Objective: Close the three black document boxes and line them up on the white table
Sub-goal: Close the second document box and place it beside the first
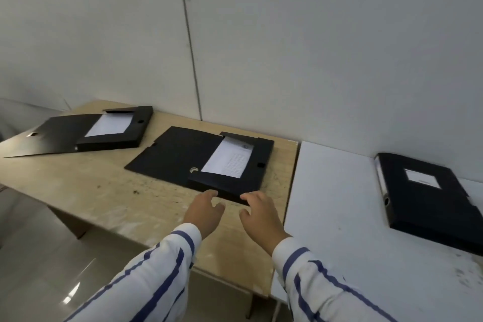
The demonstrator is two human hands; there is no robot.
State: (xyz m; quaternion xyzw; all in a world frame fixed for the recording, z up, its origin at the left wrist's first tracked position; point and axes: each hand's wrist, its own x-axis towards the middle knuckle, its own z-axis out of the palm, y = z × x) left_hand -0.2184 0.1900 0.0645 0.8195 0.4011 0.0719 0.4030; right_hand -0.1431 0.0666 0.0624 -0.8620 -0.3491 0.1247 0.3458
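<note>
The open black cardboard document box (230, 165) is lying on my beige wooden counter (104, 185), white paper showing. My left hand (205, 210) and right hand (261, 214) are hovering open, empty, at its near edge.

Both my arms reach forward side by side, in white long sleeves with dark blue stripes, cuffs at the wrists. My left hand (203, 210) is held palm down, fingers loosely curled and spread a little, thumb out toward the right. My right hand (261, 213) is just beside it, also palm down, fingers bent and slightly apart, thumb pointing inward toward the left. The two hands are near each other but not touching. Neither hand holds anything.
</note>
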